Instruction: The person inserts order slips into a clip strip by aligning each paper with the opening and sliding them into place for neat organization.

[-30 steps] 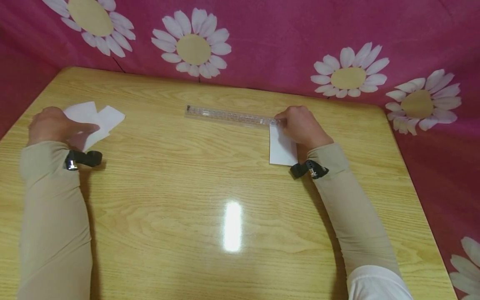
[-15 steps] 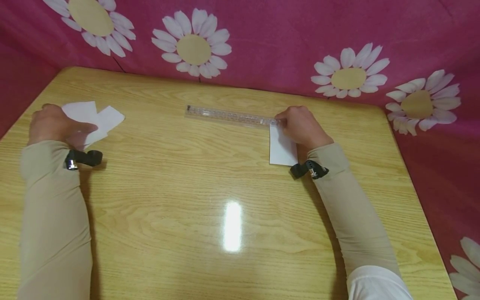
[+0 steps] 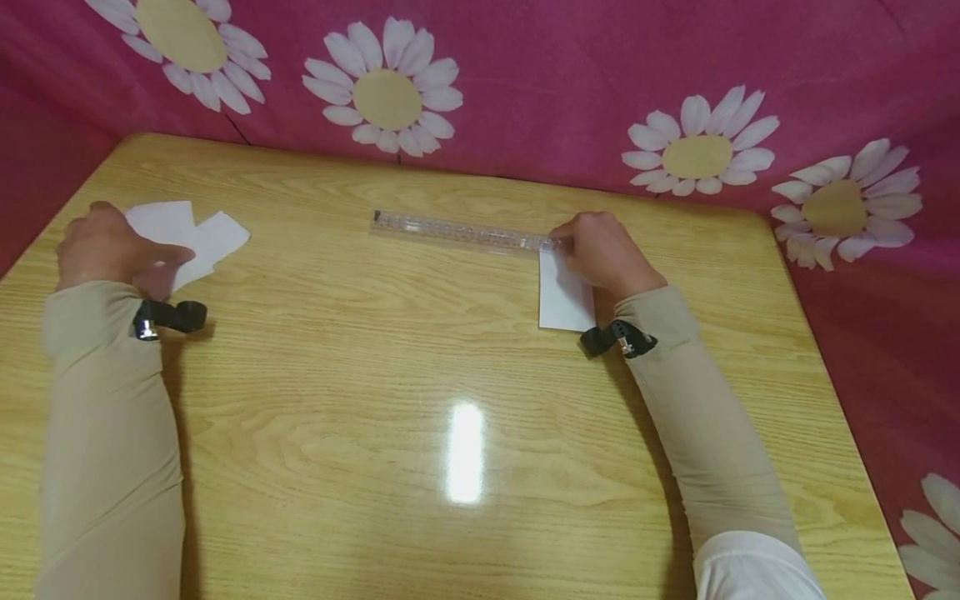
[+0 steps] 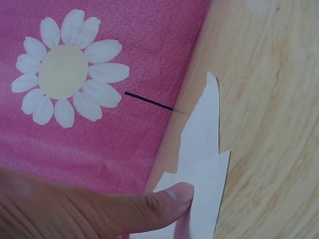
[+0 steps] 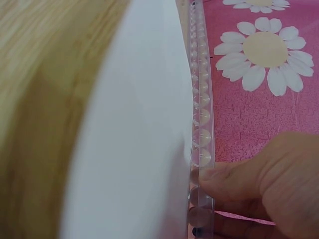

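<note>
At the far left of the table, my left hand point(image 3: 103, 248) pinches pieces of torn white paper point(image 3: 217, 237). In the left wrist view the thumb lies across the paper point(image 4: 199, 144), whose edge is ragged; the other fingers are hidden. Toward the right, my right hand point(image 3: 606, 252) grips the right end of a clear plastic ruler point(image 3: 457, 231). A row of round shapes of graded size runs along this ruler point(image 5: 202, 99) in the right wrist view, with the thumb over its near end. Below that end is a rectangular white sheet point(image 3: 564, 296), partly covered by the hand.
The wood-grain table point(image 3: 337, 375) reaches back to a pink cloth point(image 3: 525, 83) printed with white daisies. Light glares off the tabletop in front. Both wrists wear a black strap.
The fingers of my left hand have lifted slightly, and the torn paper has shifted a little with them. My right hand, the ruler and the rectangular sheet have stayed where they were.
</note>
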`<state>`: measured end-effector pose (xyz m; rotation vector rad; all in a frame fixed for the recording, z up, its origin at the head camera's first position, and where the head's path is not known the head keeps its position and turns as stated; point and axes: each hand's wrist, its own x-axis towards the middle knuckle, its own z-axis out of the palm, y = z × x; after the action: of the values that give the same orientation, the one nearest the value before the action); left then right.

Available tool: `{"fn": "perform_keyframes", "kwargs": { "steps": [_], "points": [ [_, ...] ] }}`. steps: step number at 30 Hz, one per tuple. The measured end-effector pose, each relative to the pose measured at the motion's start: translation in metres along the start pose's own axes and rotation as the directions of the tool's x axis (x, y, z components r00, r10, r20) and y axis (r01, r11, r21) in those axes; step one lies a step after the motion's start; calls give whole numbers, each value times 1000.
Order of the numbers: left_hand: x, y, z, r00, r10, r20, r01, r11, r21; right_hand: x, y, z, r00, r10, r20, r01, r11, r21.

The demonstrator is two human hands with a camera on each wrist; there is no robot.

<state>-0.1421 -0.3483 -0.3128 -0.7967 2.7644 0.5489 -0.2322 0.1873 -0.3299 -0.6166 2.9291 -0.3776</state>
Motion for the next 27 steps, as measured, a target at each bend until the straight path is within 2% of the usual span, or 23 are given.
{"fn": "perform_keyframes", "kwargs": {
  "steps": [5, 10, 19, 27],
  "points": [
    [0, 2, 2, 1000, -5, -30, 4, 999, -37, 0, 0, 0, 1000, 3, 1, -3, 1000, -3],
    [-2, 4, 1, 1000, -12, -19, 10, 994, -105, 0, 0, 0, 1000, 5, 2, -5, 1000, -1],
    [3, 2, 1, 1000, 2, -7, -3, 992, -126, 1, 0, 0, 1000, 2, 1, -2, 1000, -7],
    [3, 4, 2, 1000, 18, 0, -18, 996, -91, 1, 0, 0, 1000, 13, 4, -13, 1000, -4]
  ]
}}
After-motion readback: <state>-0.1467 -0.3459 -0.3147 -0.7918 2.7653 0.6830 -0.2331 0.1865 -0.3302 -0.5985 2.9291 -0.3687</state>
